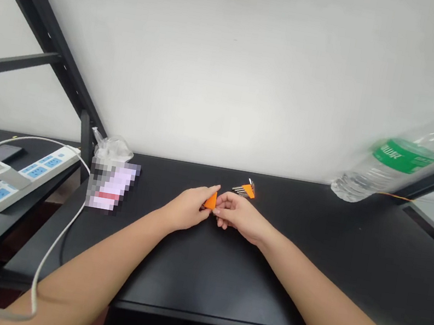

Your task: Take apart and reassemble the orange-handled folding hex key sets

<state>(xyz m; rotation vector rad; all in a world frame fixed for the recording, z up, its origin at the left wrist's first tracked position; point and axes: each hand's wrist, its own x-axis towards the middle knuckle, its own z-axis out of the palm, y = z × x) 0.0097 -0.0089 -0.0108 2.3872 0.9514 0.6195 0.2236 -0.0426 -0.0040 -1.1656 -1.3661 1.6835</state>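
My left hand [188, 209] and my right hand [238, 216] meet over the middle of the black table [191, 269]. Both pinch a small orange piece [211, 201] between their fingertips, and most of it is hidden by the fingers. Just behind my right hand lies an orange holder with a set of metal hex keys [244, 190] fanned out on the table top.
A clear water bottle with a green label [402, 160] stands at the back right. A crumpled plastic bag [112, 147] and a blurred-out packet [110, 188] lie at the left. A white power strip [18, 178] with its cable [58, 238] rests on the neighbouring table, beside a black frame [54, 43].
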